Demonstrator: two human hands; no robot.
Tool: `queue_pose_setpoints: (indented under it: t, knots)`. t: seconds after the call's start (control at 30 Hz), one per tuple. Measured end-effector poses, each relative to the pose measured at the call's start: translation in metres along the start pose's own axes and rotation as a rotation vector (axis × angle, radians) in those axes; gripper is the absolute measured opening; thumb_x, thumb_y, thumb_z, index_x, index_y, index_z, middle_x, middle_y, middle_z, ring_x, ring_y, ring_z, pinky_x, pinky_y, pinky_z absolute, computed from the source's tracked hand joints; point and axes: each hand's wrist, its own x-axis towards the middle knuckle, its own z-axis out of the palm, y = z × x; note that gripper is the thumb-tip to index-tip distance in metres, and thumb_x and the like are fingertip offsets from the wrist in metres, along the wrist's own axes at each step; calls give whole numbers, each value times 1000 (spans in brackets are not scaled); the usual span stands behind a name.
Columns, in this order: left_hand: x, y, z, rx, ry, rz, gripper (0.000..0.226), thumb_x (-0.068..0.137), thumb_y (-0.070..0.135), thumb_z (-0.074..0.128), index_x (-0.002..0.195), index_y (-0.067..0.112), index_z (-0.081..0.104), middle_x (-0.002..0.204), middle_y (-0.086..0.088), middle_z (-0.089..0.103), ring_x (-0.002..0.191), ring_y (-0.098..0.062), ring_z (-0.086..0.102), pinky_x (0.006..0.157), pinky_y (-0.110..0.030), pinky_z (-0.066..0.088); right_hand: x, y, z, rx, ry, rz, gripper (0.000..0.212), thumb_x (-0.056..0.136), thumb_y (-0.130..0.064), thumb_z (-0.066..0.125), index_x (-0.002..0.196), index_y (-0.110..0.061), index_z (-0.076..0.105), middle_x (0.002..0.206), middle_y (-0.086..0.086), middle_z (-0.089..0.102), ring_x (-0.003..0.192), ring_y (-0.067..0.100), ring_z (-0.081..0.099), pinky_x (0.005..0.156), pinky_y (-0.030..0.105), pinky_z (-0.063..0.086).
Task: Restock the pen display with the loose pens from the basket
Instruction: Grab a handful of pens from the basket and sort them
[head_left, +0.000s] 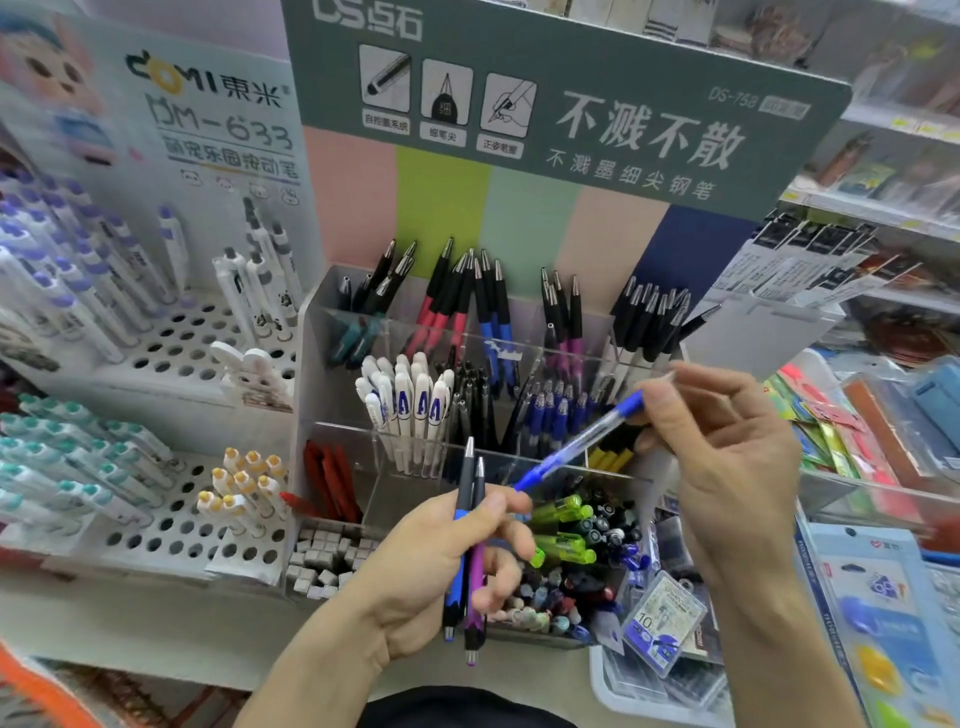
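The right hand (727, 467) is pinching a clear-barrelled pen with blue cap (576, 441) near its upper end between thumb and forefinger, the pen slanting down to the left, its capped end reaching close to the left hand's fingertips. The left hand (431, 566) is gripping two retractable pens upright in curled fingers: a blue-grip pen (460, 545) and a purple-grip pen (475, 566), both with black barrels and metal tips pointing up. Both hands are hovering in front of the clear acrylic pen display (415, 332), whose compartments are holding red-, blue- and purple-grip pens, white pens, and black ones. Its green header board (571, 104) is reading "DS", "DS-758" and "不溅不散". To the left, a white perforated rack (171, 353) is carrying a card reading "DOMI 東米" and "DM-633". Below the hands, a bin of mixed loose pens (582, 561) is sitting, lime-green ones on top.
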Motion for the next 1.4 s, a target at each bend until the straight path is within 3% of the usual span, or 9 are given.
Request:
queue_pose_setpoints:
  t: [0.13, 0.23, 0.47, 0.67, 0.8, 0.97, 1.17, 1.27, 1.4]
  knots:
    - [3, 1, -2, -92, 53, -30, 32, 96, 21, 51, 118, -3, 52, 73, -12, 56, 40, -14, 41, 42, -23, 23, 10, 0, -6, -170, 157, -298, 20, 86, -14, 79, 98, -25, 69, 89, -7, 76, 80, 16, 73, 74, 22, 58]
    - [4, 1, -1, -95, 75, -39, 32, 95, 19, 52, 118, -3, 53, 73, -12, 55, 41, -15, 42, 43, -25, 22, 10, 11, -5, -337, 68, -357, 26, 86, -9, 80, 100, -28, 69, 89, -17, 74, 80, 8, 72, 73, 16, 56]
    - [2, 5, 5, -207, 59, -37, 45, 77, 1, 51, 121, -8, 52, 84, -22, 58, 63, -25, 52, 46, -27, 34, 4, 47, 2, -570, -109, -248, 19, 85, -12, 82, 101, -20, 79, 87, -15, 75, 76, 1, 71, 72, 12, 54]
    - [-1, 2, 5, -73, -2, -13, 30, 98, -3, 47, 127, -3, 56, 101, -25, 70, 80, -31, 68, 68, -35, 60, 1, 51, 2, -732, -161, -359, 25, 91, -8, 76, 116, -14, 77, 93, -6, 71, 80, 2, 66, 73, 17, 55]
    - [-4, 5, 6, -11, -114, 24, 38, 98, 15, 52, 136, 14, 50, 107, -26, 69, 69, -31, 67, 65, -39, 59, -10, 43, 2, -601, -119, -297, 18, 95, -11, 70, 112, -17, 73, 91, -6, 69, 80, 11, 68, 70, 29, 57]
    - [0, 0, 3, 49, -195, 67, 35, 103, 29, 49, 136, 21, 58, 90, -20, 67, 41, -15, 51, 41, -24, 40, -29, 33, 13, -338, -337, 46, 12, 95, -27, 65, 106, -24, 70, 86, -6, 76, 80, 14, 75, 72, 30, 59]
    - [-3, -1, 0, 11, -180, 39, 44, 103, 40, 49, 114, -1, 58, 64, -11, 58, 28, -5, 34, 35, -15, 27, -29, 30, 17, -167, -490, 208, 20, 93, -27, 61, 96, -13, 75, 74, -2, 72, 66, 4, 66, 62, 14, 49]
    - [-4, -1, -2, 17, -167, 62, 46, 99, 40, 52, 113, -4, 51, 70, -13, 58, 30, -7, 35, 35, -17, 29, -27, 31, 17, -127, -499, 239, 21, 93, -29, 62, 96, -14, 76, 67, 2, 68, 61, 8, 60, 58, 21, 47]
    - [-4, -1, 1, -14, -69, 55, 44, 99, 33, 48, 113, -8, 56, 73, -14, 58, 32, -10, 34, 36, -21, 26, -16, 21, 15, -82, -408, 193, 25, 94, -28, 59, 101, -10, 75, 84, 14, 75, 71, 24, 71, 62, 30, 57]
